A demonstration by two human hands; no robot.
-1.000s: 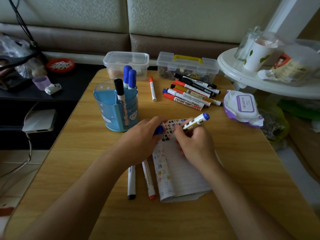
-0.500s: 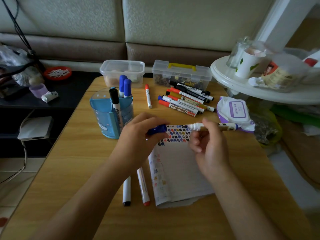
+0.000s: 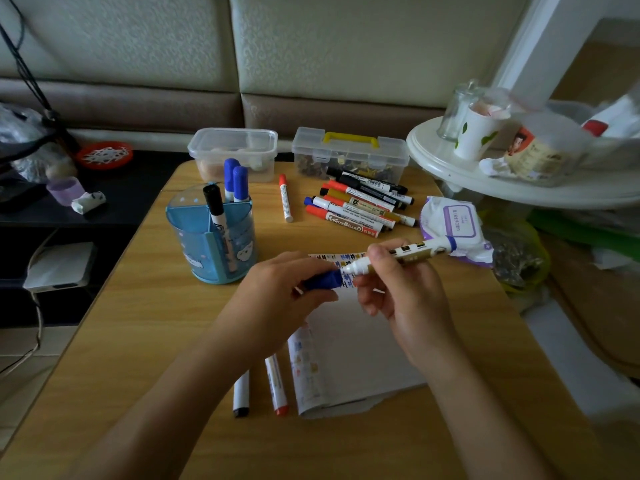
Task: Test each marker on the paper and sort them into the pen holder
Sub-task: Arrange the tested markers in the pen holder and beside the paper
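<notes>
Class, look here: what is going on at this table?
A person's left hand holds a blue cap; the right hand holds the uncapped marker, its tip beside the cap, above the paper. Three sorted markers stand in the pen holder; a pile of markers lies behind.

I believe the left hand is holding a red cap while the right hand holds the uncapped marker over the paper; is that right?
Not quite: in the head view the cap in the left hand is blue, not red. The right hand does hold the uncapped marker over the paper.
</notes>
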